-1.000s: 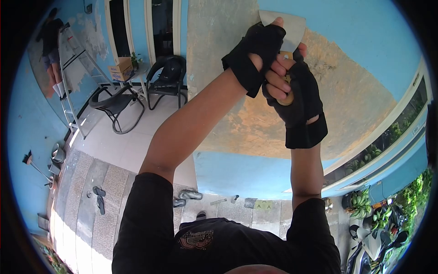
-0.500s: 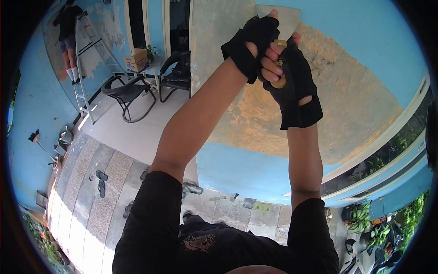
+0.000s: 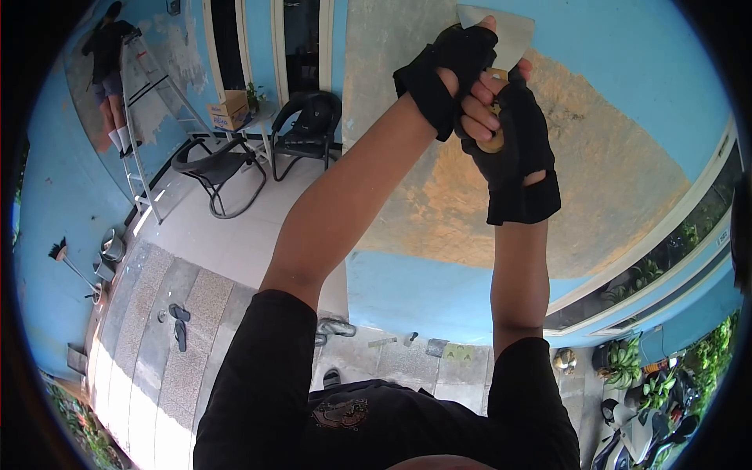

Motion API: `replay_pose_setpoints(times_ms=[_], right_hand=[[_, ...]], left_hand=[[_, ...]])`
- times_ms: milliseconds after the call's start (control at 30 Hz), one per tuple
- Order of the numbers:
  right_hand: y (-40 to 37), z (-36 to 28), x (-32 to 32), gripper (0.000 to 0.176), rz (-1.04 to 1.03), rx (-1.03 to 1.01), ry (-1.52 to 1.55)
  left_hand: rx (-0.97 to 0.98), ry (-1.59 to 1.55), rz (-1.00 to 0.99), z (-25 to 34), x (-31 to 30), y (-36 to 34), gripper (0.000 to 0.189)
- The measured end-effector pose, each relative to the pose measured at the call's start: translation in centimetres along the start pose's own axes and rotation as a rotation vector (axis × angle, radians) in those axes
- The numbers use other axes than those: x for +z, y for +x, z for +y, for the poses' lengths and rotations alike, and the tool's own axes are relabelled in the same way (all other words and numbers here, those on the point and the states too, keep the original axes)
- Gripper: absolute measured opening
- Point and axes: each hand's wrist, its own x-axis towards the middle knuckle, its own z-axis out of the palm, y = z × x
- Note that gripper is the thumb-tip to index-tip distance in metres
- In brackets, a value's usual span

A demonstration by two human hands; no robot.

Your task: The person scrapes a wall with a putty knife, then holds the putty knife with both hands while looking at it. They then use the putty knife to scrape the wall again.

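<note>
Both of my hands wear black fingerless gloves and grip one scraper with a broad, pale metal blade [image 3: 515,37], raised against the wall. My right hand [image 3: 518,129] is closed, its fingers wrapped around the yellowish handle [image 3: 493,142]. Higher up, my left hand [image 3: 460,61] is closed around the upper part of the scraper, with its thumb against the blade. The blade lies on blue paint near the upper edge of a bare brown-grey patch [image 3: 580,164]. The blade's lower part is hidden by my fingers.
At the left another person [image 3: 110,74] stands on a stepladder [image 3: 149,102] facing a wall. Black chairs [image 3: 219,168] and a cardboard box [image 3: 229,111] on a small table are nearby. Sandals [image 3: 180,325] lie on the paving; potted plants [image 3: 621,366] and a motorcycle [image 3: 638,439] are at lower right.
The view has turned slightly, so wall, chairs and hands sit a little further right. The scraper stays close to the same place on the wall, with both hands still holding it.
</note>
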Motion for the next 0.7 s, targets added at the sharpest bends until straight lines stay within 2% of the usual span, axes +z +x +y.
replay_pose_setpoints(times_ms=[200, 433, 500, 567, 633, 700], right_hand=[[-0.8, 0.3, 0.0, 0.028, 0.04, 0.016, 0.001], [-1.1, 0.6, 0.5, 0.027, 0.051, 0.013, 0.042], [0.4, 0.0, 0.0, 0.026, 0.025, 0.039, 0.047], [0.6, -0.2, 0.1, 0.026, 0.019, 0.072, 0.052], [0.6, -0.3, 1.5, 0.015, -0.017, -0.022, -0.008], [-0.7, 0.3, 0.7, 0.01, 0.001, -0.011, -0.006]], left_hand=[[0.006, 0.014, 0.092, -0.7, 0.5, -0.4, 0.054], [0.041, 0.073, 0.011, -0.4, 0.2, -0.4, 0.054], [-0.018, 0.041, 0.088, -0.1, 0.2, 0.2, 0.054], [-0.046, -0.023, 0.028, 0.5, -0.2, 0.5, 0.053], [-0.065, -0.079, -0.037, 0.7, 0.0, 0.4, 0.052], [0.026, 0.031, 0.047, 0.1, 0.8, -0.7, 0.051]])
